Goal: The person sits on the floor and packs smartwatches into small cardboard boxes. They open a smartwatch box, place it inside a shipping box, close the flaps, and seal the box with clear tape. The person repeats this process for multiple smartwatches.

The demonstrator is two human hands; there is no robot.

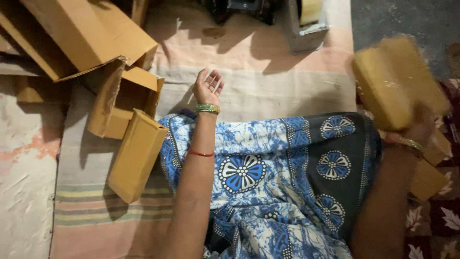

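1. Cardboard box (400, 81), tan, closed, blurred, is gripped from below in right hand (418, 127), raised at the right w/ fingers wrapped on its lower end.
2. Left hand (207, 86) is empty, palm up, fingers loosely spread over striped mat (268, 91).
3. Done so far, judging by layout: closed long box (136, 156) lies by the left knee.
4. Left: open boxes (91, 43) piled top left, flaps loose; more beside the right arm.

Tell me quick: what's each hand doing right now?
Left hand: open, palm up, empty, over the mat.
Right hand: closed on a blurred cardboard box, raised.
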